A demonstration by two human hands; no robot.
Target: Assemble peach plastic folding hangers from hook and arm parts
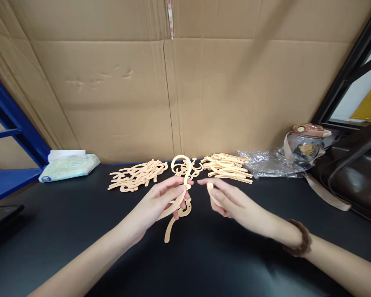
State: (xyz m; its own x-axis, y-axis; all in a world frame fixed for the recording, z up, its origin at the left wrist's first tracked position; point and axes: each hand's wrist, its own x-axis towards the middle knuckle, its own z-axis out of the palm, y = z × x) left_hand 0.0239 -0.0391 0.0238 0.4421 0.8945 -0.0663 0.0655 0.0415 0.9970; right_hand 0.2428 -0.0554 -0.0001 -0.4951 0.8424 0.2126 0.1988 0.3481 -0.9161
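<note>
Head view, items listed from your grip outward. Your left hand (165, 196): closed, thumb against fingers, pinching a pale cream, flat hook-shaped piece (189, 167), its curve standing upward, and a pale cream curved strip (175, 204) that slants down toward your wrist. The two overlap at your thumb tip; whether they are joined, you cannot tell. Your right hand (230, 199): closed on a pale cream round-ended strip (210, 188) with a hole near its tip, held apart from the hook; index finger extended toward your left hand.

Beneath your left hand, partly hidden: a pale cream curved piece (170, 231). Beyond, on the matte black tabletop (219, 260): to the left, a loose heap of pale cream strips (138, 175); in the middle, behind the hook, a small cluster of pale cream curved pieces (198, 168); to the right, a stack of pale cream slender strips (227, 167). Farther right: a crumpled clear plastic bag (261, 163), and a transparent bottle with a brown lid (306, 144). Far left: a pale blue-and-white tissue pack (69, 167).
</note>
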